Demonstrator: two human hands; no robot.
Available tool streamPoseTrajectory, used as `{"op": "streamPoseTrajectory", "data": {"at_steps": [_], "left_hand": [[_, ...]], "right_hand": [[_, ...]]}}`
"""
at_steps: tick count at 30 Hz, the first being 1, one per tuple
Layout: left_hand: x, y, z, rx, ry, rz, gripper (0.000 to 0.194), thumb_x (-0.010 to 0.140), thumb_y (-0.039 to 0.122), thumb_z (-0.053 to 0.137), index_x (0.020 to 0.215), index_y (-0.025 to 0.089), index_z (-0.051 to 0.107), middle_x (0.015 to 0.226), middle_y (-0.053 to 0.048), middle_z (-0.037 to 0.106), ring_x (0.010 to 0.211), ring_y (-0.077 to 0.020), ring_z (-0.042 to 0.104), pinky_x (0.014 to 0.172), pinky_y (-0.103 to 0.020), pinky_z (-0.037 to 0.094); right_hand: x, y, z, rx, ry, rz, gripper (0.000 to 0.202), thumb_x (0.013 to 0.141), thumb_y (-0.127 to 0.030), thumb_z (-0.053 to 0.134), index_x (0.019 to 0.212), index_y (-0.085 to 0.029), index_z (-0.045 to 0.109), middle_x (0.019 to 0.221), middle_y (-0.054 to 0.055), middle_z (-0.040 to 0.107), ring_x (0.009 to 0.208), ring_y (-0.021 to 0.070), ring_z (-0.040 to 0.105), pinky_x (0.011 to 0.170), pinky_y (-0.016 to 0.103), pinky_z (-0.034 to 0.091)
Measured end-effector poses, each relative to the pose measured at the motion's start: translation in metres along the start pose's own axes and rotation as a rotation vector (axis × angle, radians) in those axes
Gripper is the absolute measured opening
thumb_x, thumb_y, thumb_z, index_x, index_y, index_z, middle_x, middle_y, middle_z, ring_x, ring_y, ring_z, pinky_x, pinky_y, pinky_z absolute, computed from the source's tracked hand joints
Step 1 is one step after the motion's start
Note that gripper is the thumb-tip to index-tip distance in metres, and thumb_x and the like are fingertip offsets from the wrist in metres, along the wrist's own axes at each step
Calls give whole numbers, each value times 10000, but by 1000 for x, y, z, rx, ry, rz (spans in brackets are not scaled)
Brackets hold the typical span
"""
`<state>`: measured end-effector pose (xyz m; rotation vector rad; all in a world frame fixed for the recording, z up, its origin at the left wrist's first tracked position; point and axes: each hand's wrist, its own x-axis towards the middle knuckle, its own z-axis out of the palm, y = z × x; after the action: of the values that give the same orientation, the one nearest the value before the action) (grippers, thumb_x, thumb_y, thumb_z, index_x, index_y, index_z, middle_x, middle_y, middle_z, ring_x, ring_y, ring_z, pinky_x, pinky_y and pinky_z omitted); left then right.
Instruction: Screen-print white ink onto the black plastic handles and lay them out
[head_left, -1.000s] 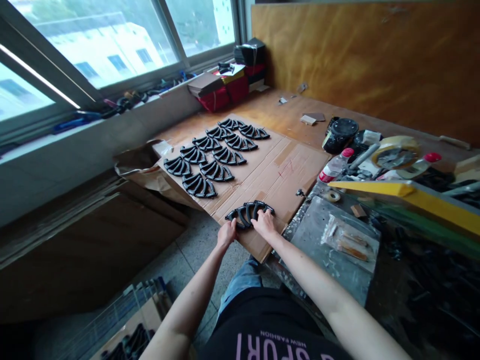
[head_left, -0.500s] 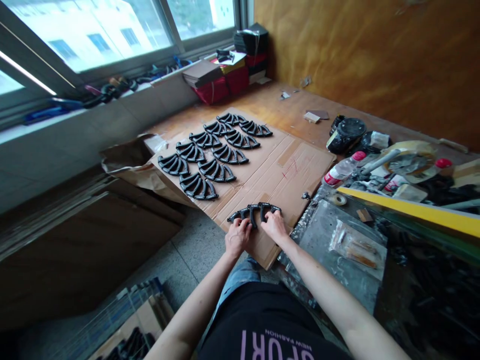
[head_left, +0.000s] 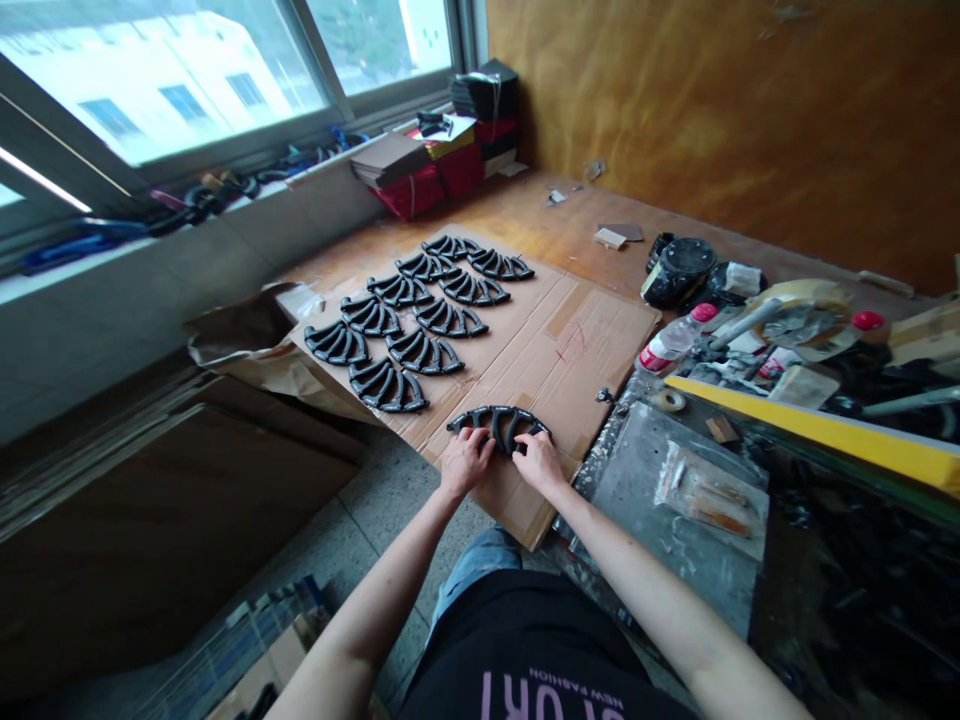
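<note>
Both hands [head_left: 465, 462] [head_left: 540, 464] gripping a black ribbed piece [head_left: 496, 422], turned slightly clockwise (right end lower than before)

Both bare arms reach forward and slant inward, the left forearm [head_left: 401, 580] ending with its wrist at the left edge of the cardboard sheet [head_left: 517, 495] and the right forearm [head_left: 637, 570] with its wrist at the right edge, close to the near corner. The left hand [head_left: 465, 460] is back uppermost, its fingers bent and gathered in a grip. The right hand [head_left: 538, 460], a little apart from it, angles leftward, thumb and curled fingers drawn together in a pinch.
</note>
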<state>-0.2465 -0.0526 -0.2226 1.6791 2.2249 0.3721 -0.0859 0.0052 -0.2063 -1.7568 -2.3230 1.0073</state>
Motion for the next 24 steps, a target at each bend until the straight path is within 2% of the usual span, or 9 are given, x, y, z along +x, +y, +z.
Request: {"op": "streamPoseTrajectory", "data": {"at_steps": [3, 7, 11, 13, 15, 17, 19, 22, 24], "left_hand": [[13, -6, -10, 17, -19, 71, 391, 933, 441, 445, 1226, 253, 623, 1174, -80, 611, 1019, -216, 587, 910, -318, 444], [2, 8, -11, 93, 122, 26, 465, 928, 472, 432, 1314, 255, 575, 1332, -122, 538, 1164, -275, 521, 979, -388, 406], [-12, 42, 11, 101, 105, -9, 606, 851, 578, 515, 1362, 252, 535, 1441, -129, 472, 1308, -345, 405, 1067, -488, 326], [-9, 55, 24, 110, 81, -55, 676, 816, 590, 554, 1369, 203, 526, 1455, -156, 459, 1357, -393, 337, 1081, -539, 297], [-4, 60, 33, 124, 80, -93, 676, 806, 570, 571, 1347, 166, 542, 1464, -177, 447, 1370, -427, 308, 1080, -581, 281], [2, 59, 37, 131, 86, -89, 624, 803, 541, 586, 1299, 163, 576, 1458, -179, 455, 1365, -433, 317, 1082, -598, 274], [7, 53, 35, 127, 87, -59, 569, 801, 515, 598, 1251, 167, 606, 1436, -174, 482, 1363, -423, 332, 1086, -595, 280], [18, 43, 28, 99, 80, -10, 522, 794, 485, 619, 1210, 169, 633, 1409, -168, 513, 1365, -415, 345, 1086, -572, 307], [38, 42, 23, 77, 87, 26, 516, 785, 478, 635, 1200, 171, 642, 1404, -164, 522, 1365, -413, 353, 1093, -557, 312]], "right_hand": [[1, 5, -5, 75, -10, 7, 423, 841, -186, 569, 1261, -173, 622, 1141, 106, 630, 1027, 169, 622, 986, 249, 422], [-10, 10, -18, 51, -55, -39, 451, 863, -203, 561, 1314, -181, 552, 1141, 80, 670, 1029, 178, 628, 944, 273, 443], [-33, 14, -24, -187, -61, -97, 323, 915, -283, 505, 1194, -177, 627, 1203, 120, 654, 1169, 260, 553, 1004, 391, 395], [-41, 17, -22, -290, -95, -90, 390, 916, -343, 512, 1249, -163, 607, 1362, 155, 556, 1298, 314, 445, 1063, 467, 330], [-44, 21, -19, -326, -166, -77, 556, 891, -396, 552, 1379, -132, 506, 1490, 183, 412, 1397, 351, 310, 1103, 504, 271], [-41, 25, -17, -310, -255, -79, 717, 858, -441, 587, 1451, -80, 408, 1533, 216, 319, 1438, 374, 216, 1122, 506, 248], [-36, 28, -20, -270, -338, -88, 823, 827, -498, 604, 1468, -39, 367, 1534, 248, 289, 1448, 392, 178, 1132, 502, 243], [-31, 30, -27, -210, -401, -80, 862, 792, -542, 615, 1457, -41, 393, 1533, 252, 287, 1450, 396, 172, 1149, 499, 225], [-31, 30, -29, -174, -397, -69, 833, 783, -527, 616, 1445, -59, 424, 1542, 232, 281, 1453, 389, 166, 1163, 488, 209]]}}
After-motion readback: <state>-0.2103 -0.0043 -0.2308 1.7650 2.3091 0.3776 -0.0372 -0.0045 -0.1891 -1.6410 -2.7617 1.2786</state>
